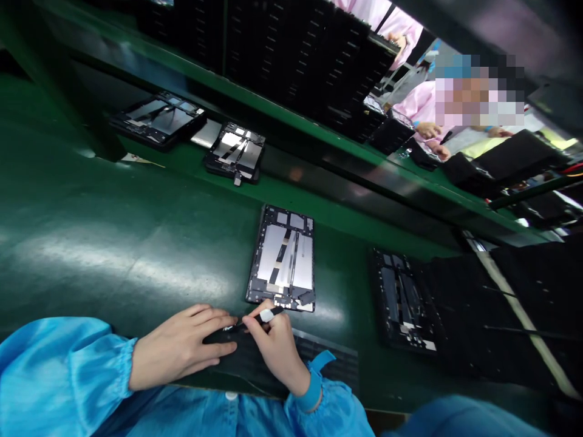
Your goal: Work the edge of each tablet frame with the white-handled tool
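Observation:
My left hand [182, 346] lies flat on a black flat panel [255, 361], its fingers reaching towards my right hand. My right hand [276, 346] grips a black-and-white pen-shaped tool [266, 315], whose tip points left over the panel, close to my left fingertips. The tip itself is hard to make out. Just beyond my hands lies an opened tablet chassis [282, 258] with silver inner panels and dark strips. Its near edge sits just above my right fingers.
Two more opened tablets [159, 119] lie far left on the green bench [113, 243], beside another [234, 152]. One more [401, 297] sits right, next to a black mat [501, 303]. A shelf rack of dark units [300, 54] runs behind, and a co-worker in pink [423, 106] works beyond it.

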A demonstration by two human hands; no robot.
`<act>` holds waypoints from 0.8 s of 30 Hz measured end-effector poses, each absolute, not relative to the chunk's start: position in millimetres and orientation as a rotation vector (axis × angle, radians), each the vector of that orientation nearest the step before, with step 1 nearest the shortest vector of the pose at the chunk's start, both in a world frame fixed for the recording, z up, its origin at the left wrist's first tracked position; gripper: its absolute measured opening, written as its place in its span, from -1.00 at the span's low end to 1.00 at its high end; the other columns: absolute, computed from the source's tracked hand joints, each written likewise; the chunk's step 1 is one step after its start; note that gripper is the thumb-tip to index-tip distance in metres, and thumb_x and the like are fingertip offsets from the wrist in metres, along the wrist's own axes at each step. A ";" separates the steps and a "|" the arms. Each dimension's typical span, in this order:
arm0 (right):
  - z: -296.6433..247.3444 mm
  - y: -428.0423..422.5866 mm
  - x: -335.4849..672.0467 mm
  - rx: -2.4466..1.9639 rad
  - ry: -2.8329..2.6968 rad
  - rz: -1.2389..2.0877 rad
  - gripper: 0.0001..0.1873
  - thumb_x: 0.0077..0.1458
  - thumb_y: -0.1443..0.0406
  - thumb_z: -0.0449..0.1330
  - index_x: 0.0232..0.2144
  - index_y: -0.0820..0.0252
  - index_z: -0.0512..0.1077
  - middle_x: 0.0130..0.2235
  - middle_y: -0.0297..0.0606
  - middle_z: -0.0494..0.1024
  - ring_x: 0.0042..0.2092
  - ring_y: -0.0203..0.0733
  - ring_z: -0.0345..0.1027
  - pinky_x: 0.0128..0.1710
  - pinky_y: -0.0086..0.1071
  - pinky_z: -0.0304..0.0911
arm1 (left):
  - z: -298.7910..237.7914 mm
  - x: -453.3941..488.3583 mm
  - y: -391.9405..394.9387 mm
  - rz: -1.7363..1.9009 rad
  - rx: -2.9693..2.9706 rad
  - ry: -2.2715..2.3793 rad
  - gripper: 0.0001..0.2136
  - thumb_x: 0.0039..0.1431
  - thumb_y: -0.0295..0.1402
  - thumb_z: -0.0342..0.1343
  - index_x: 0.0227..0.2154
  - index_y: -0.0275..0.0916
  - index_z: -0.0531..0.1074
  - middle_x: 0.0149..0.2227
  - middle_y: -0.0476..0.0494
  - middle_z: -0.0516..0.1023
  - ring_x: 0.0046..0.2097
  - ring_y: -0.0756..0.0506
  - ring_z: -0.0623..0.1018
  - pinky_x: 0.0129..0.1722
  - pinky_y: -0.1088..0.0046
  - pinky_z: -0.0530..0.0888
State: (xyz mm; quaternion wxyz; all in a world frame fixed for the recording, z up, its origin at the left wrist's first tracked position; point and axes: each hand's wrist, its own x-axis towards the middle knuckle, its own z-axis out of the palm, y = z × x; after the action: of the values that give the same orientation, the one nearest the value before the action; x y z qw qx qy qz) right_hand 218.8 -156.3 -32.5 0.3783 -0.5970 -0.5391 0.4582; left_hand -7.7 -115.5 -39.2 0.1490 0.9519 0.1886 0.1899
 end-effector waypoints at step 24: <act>-8.2 -69.4 273.0 -1.480 -1.168 1.728 -0.41 -0.13 -0.18 0.36 -0.40 0.14 0.29 -0.61 -0.39 0.51 -0.49 -0.14 0.59 -0.67 -0.55 0.34 | -34.4 25.6 -67.6 0.745 2.851 0.575 -0.76 0.52 -0.43 -0.14 -0.01 -0.22 0.44 -0.09 -0.12 0.60 -0.17 -0.08 0.53 -0.18 0.37 0.44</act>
State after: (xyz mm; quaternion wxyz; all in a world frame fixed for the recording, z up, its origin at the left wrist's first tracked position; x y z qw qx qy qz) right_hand 273.0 -69.4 -8.2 0.2881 -0.5541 -0.4373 0.6471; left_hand 25.6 -67.6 -34.4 0.0697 0.9472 0.1912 0.2476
